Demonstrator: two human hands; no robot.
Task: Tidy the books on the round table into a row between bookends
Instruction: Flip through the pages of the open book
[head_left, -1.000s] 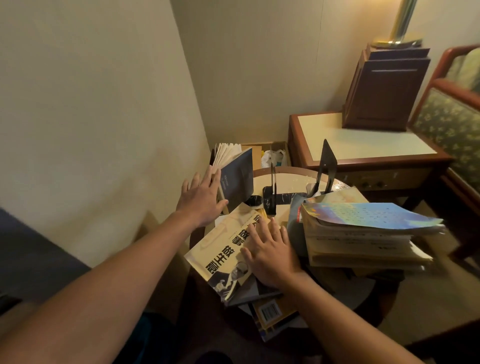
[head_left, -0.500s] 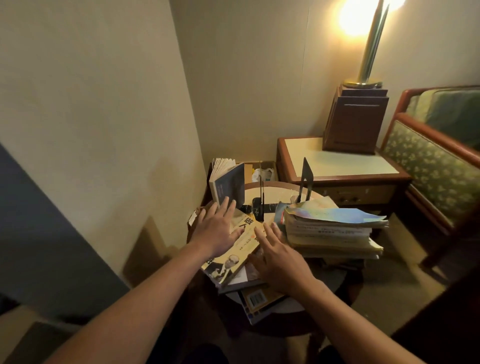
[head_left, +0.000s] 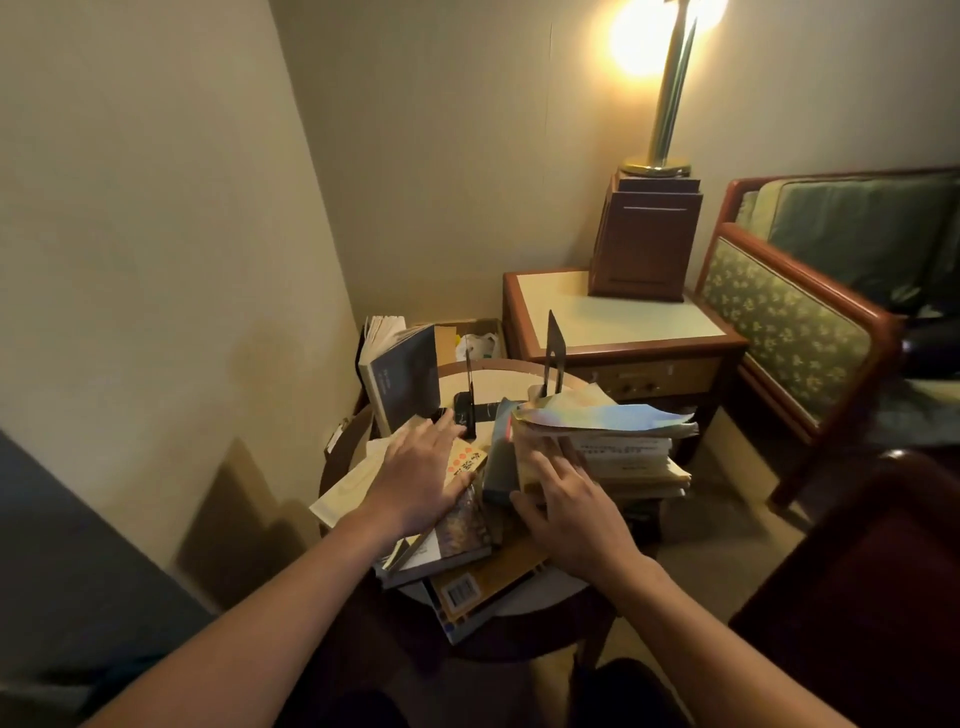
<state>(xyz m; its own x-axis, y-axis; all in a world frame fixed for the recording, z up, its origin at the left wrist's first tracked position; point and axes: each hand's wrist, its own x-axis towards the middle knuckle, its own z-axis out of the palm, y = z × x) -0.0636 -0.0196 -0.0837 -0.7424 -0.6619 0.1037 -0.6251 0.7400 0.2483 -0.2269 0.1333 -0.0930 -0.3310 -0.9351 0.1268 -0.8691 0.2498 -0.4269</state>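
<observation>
1. The lamp (head_left: 669, 104) is cut off by the top edge, and glare washes out its head.
2. The left hand (head_left: 415, 480) lies over the yellow book (head_left: 467, 460) and hides most of its cover.
3. The right hand (head_left: 569, 514) covers the near corner of the stack of books (head_left: 623, 457). The spine print is too small to read.
4. The taller bookend (head_left: 554, 353) has its foot hidden behind that stack.
5. The round table (head_left: 506, 382) is mostly buried under books.
6. The armchair (head_left: 789, 332) runs off the right edge.

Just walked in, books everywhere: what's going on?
A person is tidying books on the round table. Their left hand lies flat on a yellow book, their right hand touches the side of a stack. One dark book stands upright by a black bookend; a second bookend stands behind the stack; no row yet.
</observation>
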